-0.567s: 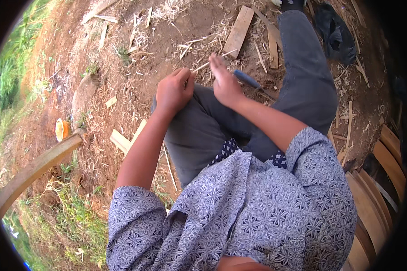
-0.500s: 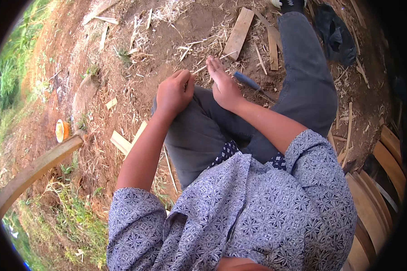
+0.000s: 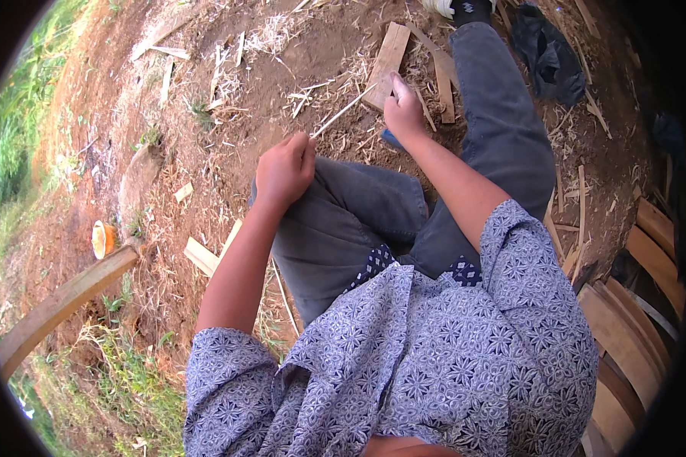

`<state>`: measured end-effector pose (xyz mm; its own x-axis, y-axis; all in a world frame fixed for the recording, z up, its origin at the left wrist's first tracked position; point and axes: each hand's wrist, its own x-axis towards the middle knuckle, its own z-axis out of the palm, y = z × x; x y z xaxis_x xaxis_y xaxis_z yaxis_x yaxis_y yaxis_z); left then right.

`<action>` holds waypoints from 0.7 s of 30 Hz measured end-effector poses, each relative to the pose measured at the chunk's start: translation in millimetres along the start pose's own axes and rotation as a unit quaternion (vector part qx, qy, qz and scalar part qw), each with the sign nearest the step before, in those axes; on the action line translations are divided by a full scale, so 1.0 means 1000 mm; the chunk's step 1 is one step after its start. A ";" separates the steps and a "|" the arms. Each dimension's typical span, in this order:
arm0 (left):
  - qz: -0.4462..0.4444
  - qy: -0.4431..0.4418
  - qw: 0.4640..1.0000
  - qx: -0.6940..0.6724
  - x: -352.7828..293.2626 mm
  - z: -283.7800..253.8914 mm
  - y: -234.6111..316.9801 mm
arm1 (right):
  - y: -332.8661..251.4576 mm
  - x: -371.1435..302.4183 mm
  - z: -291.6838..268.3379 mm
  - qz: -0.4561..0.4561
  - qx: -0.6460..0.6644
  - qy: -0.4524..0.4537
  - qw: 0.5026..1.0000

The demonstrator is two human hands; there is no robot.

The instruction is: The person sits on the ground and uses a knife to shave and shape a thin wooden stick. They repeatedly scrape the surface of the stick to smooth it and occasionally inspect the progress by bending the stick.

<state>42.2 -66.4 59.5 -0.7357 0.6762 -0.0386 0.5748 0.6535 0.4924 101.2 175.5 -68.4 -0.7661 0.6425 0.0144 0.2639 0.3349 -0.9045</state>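
Note:
My left hand (image 3: 284, 169) rests on my bent left knee, its fingers closed around the near end of a thin pale wooden stick (image 3: 341, 113). The stick slants away to the upper right, toward a flat board. Just right of its far end is my right hand (image 3: 404, 113), with the thumb pointing up and away. The other fingers are mostly hidden, so whether they hold anything cannot be made out. Partly covered by this hand, a blue tool handle (image 3: 391, 139) lies on the ground between my legs.
A flat board (image 3: 389, 61) and narrower wood pieces (image 3: 444, 91) lie ahead among shavings. Beyond my right leg is a black plastic bag (image 3: 549, 57). Stacked curved planks (image 3: 621, 327) stand at the right. A beam (image 3: 68, 301) and an orange bowl (image 3: 104, 239) are at the left.
My right hand has moved away and to the right, off the stick's middle to beyond its far end, and its flat fingers have turned. My left hand keeps its hold on the knee.

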 end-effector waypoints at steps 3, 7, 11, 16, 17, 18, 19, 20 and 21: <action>-0.003 -0.015 1.000 0.025 0.000 0.000 0.000 | -0.007 -0.011 0.003 -0.044 -0.005 -0.038 0.998; -0.024 -0.033 0.998 0.046 -0.001 0.001 0.003 | -0.025 -0.034 0.014 -0.158 0.006 -0.139 0.978; -0.020 -0.033 0.998 0.041 0.001 0.001 0.002 | -0.021 -0.037 0.017 -0.155 0.014 -0.157 0.975; -0.017 -0.019 0.999 0.024 0.001 0.003 0.000 | -0.013 -0.031 0.020 -0.149 -0.038 -0.173 0.973; -0.019 -0.020 0.999 0.022 0.001 0.003 0.001 | -0.007 -0.027 0.020 -0.152 -0.066 -0.166 0.972; -0.021 -0.022 0.999 0.020 0.000 0.002 0.002 | -0.001 -0.023 0.019 -0.156 -0.093 -0.159 0.970; -0.023 -0.030 0.999 0.039 0.001 0.001 0.003 | 0.005 -0.017 0.018 -0.158 -0.121 -0.152 0.968; -0.025 -0.037 0.997 0.057 0.003 0.003 0.002 | 0.004 -0.010 0.016 -0.125 -0.110 -0.154 0.974; -0.027 -0.045 0.996 0.074 0.004 0.003 0.003 | 0.003 -0.013 0.019 -0.130 -0.104 -0.152 0.974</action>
<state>42.2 -60.6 58.0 -0.7360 0.6616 -0.1434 0.5864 0.7289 0.3534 101.0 155.1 -79.1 -0.9526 0.2943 0.0770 0.1261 0.6122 -0.7806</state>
